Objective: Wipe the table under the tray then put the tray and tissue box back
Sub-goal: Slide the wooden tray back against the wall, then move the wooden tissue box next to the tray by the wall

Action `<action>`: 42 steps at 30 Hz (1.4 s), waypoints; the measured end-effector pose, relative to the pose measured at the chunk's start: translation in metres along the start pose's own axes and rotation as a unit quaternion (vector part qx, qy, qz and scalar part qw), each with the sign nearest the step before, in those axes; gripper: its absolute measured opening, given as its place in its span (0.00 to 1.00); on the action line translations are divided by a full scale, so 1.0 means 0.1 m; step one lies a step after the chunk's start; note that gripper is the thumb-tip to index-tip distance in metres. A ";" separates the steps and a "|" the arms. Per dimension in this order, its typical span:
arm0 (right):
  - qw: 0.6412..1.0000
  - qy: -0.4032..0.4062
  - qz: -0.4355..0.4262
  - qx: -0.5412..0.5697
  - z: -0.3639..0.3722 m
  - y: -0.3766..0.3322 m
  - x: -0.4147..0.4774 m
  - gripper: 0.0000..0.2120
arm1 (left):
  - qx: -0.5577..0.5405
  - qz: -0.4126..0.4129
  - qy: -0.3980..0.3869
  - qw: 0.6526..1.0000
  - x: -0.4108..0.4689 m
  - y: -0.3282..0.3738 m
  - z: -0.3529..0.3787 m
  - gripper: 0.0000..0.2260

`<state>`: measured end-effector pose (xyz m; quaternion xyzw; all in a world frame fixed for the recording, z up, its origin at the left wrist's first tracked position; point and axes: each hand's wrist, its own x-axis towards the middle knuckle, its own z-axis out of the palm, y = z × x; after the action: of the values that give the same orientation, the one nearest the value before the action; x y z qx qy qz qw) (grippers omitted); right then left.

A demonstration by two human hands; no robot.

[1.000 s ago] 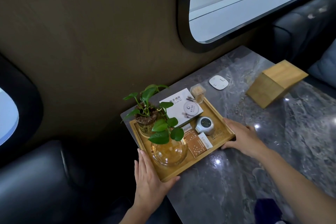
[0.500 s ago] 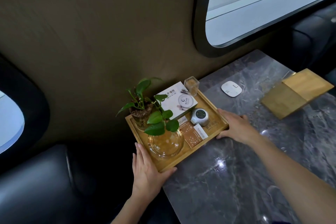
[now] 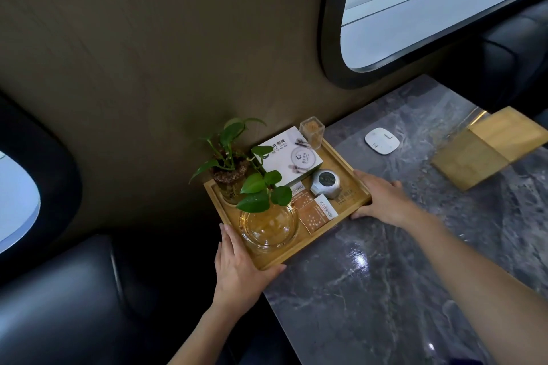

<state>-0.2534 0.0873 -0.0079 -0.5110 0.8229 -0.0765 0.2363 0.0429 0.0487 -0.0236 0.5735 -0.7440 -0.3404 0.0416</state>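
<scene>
A wooden tray sits at the near-left corner of the grey marble table, close to the wall. It carries a potted green plant, a glass bowl, a white box, a small silver device, a clear jar and sachets. My left hand grips the tray's near corner, thumb on the front rim. My right hand holds its right end. The wooden tissue box lies on the table at the far right.
A white rounded pad lies on the table between the tray and the tissue box. Black leather seats are left of the table and beyond it. A brown wall with rounded windows borders the far side.
The tray, held by both hands, has slid further back toward the wall and the table's corner. The view has shifted so the tissue box appears further right.
</scene>
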 end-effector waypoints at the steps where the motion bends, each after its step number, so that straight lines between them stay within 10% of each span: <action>1: 1.000 -0.005 0.002 -0.004 0.00 0.00 0.00 0.46 | 0.001 -0.008 -0.011 1.000 -0.01 0.02 -0.01 0.60; 7: 0.999 -0.022 0.018 -0.033 -0.02 -0.03 -0.09 0.42 | 0.075 -0.020 -0.070 0.995 -0.01 0.03 -0.17 0.56; 15: 0.999 0.023 0.038 0.022 -0.23 0.15 -0.42 0.35 | 0.241 0.082 -0.088 0.963 -0.30 0.42 -0.60 0.24; 42: 0.866 0.304 0.288 0.273 -1.32 1.13 -1.05 0.23 | -0.014 0.315 -0.135 0.939 0.58 3.50 0.65 0.23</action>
<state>-0.3678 0.2171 0.0990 -0.1178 0.9107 -0.3786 0.1160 -0.2951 0.0663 0.1015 0.2580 -0.8803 -0.3945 0.0540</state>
